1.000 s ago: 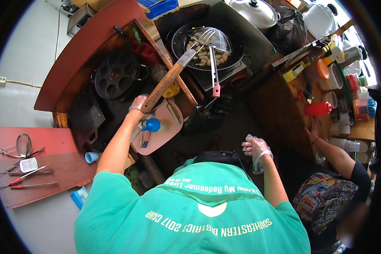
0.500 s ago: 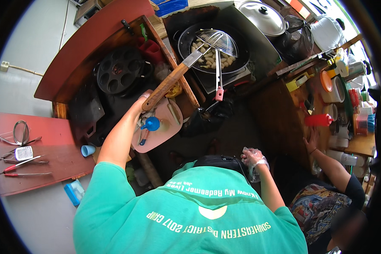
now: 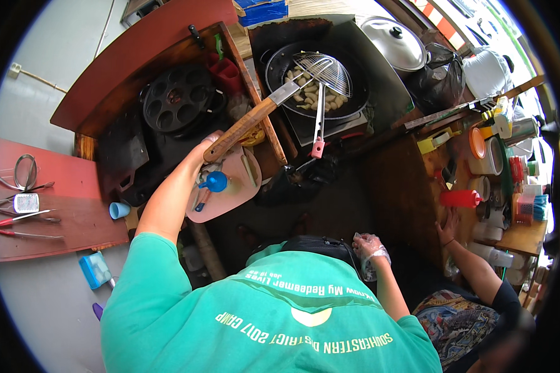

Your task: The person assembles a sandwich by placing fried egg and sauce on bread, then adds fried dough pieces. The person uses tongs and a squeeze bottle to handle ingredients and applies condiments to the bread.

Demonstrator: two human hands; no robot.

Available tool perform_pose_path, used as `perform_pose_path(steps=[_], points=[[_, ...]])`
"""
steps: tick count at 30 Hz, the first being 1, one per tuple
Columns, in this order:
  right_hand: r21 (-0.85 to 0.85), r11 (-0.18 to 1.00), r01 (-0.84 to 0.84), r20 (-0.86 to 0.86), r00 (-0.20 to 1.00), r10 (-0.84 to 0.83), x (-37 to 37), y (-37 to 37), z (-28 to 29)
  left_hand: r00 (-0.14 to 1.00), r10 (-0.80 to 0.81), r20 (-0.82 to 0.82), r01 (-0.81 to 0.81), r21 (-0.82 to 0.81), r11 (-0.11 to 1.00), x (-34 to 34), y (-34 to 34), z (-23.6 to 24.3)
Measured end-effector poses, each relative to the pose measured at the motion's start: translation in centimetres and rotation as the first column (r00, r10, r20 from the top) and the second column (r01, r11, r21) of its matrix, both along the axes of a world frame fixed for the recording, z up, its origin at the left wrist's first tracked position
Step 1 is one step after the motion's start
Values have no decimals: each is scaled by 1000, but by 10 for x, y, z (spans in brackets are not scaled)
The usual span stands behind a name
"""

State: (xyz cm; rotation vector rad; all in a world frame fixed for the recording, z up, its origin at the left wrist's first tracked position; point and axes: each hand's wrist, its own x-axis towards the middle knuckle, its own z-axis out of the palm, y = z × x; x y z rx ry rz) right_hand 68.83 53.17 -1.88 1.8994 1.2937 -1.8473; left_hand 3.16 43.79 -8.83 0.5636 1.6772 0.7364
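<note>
My bare left hand is closed on the wooden handle of a wire skimmer, which partly covers its fingers. The mesh head lies over a black wok, where pale oblong pieces sit in the bottom. A metal utensil with a pink handle end also reaches out of the wok, its far end hidden by the mesh. Below my left hand is a pinkish tray bearing a blue-topped tool. My right hand, in a clear plastic glove, is curled beside my waist; its contents are hidden.
A round-welled black pan stands left of the wok. A silver lid and black bag lie beyond it. At right, a co-worker's hand rests by a red bottle. Tongs and a strainer lie on the red shelf.
The view has shifted slightly, moving the wok lower in the picture. My left hand stays at the skimmer handle, and the mesh remains over the wok. My right hand stays curled by my waist.
</note>
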Motion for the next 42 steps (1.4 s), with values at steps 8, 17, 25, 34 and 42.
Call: perform_pose_path(steps=[8,17,25,34,42], points=[[64,990,-128,75,990,123,4,24,3,659,369,655,-261,-261,929,6,5,41],[146,903,-405,125,913,389,-40,39,20,487,313,816,-185,-253,949,5,-27,20],[180,711,-680,126,733,669,-141,26,30,569,212,794,-205,-112,972,14,-96,98],[397,278,-875,30,315,949,-267,-77,99,739,498,454,-577,43,816,49,-338,169],[408,-305,-861,297,-191,936,-398,-213,103,736,666,120,-671,-3,741,48,-503,113]])
